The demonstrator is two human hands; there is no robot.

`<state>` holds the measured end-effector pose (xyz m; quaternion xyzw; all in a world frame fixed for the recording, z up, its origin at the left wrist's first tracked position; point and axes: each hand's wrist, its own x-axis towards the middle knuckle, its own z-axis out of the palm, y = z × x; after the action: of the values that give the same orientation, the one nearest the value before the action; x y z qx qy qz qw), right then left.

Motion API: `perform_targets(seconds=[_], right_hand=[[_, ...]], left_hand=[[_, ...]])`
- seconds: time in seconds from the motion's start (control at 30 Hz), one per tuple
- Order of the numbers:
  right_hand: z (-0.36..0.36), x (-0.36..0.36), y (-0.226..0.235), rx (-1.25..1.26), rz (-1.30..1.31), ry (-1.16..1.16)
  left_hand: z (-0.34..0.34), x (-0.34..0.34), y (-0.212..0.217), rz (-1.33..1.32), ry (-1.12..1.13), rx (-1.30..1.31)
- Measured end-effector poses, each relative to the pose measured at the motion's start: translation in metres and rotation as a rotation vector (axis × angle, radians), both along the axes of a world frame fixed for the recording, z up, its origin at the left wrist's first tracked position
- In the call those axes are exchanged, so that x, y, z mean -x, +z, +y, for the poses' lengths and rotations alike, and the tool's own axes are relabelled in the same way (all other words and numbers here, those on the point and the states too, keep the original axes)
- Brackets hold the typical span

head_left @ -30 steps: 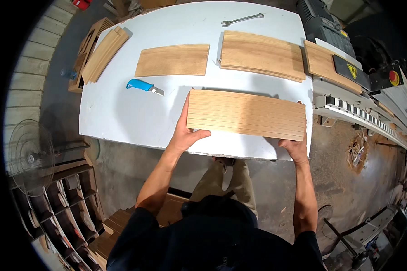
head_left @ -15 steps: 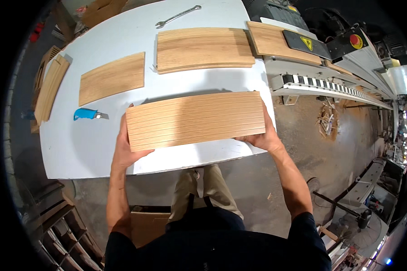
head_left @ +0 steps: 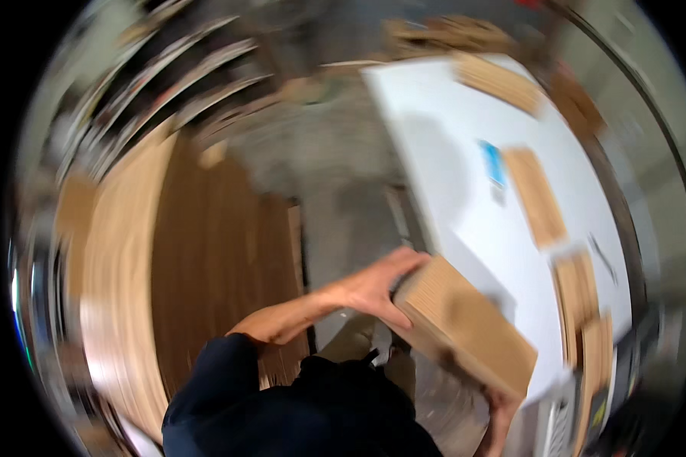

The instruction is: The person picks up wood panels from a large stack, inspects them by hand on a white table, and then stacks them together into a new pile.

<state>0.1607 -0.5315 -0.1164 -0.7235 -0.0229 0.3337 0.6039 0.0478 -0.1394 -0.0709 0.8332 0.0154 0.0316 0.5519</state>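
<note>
Between my two hands I carry a stack of light wood-grain boards, its lined side facing up. My left hand grips its near left end, thumb and fingers spread around the corner. At the other end my right hand holds on, its fingers partly hidden by the stack. The stack is over the edge of the white table. On that table lie a blue utility knife, a single board and a short pile of boards. The picture is smeared by motion.
On my left stands a large pile of long boards, dark brown and lighter. Blurred shelves are behind it. More strips lie on the table's far end. A wrench rests near its right edge.
My view has swung left, so the table now appears on the right and the brown pile has come into sight. The stack stays in both hands and now appears tilted.
</note>
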Motion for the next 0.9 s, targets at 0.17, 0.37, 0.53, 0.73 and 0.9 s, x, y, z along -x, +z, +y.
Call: perform_targets(seconds=[0.17,0.37,0.53,0.73,0.9], right_hand=[[0.015,0.052,0.024,-0.111,-0.001,0.452],[0.018,0.091,0.055,0.066,0.054,1.02],[0.084,0.165,0.088,-0.311,-0.134,1.377],[0.143,0.318,0.164,-0.483,-0.26,1.722],[0.148,0.467,0.237,-0.493,-0.281,1.973]], left_hand=[[-0.079,0.187,0.044,0.132,0.435,0.024],[-0.234,0.347,0.086,0.17,0.96,0.044],[-0.336,0.442,0.148,0.209,1.341,-0.074],[-0.431,0.568,0.185,0.005,1.702,0.062],[-0.474,0.681,0.161,-0.29,1.871,0.144]])
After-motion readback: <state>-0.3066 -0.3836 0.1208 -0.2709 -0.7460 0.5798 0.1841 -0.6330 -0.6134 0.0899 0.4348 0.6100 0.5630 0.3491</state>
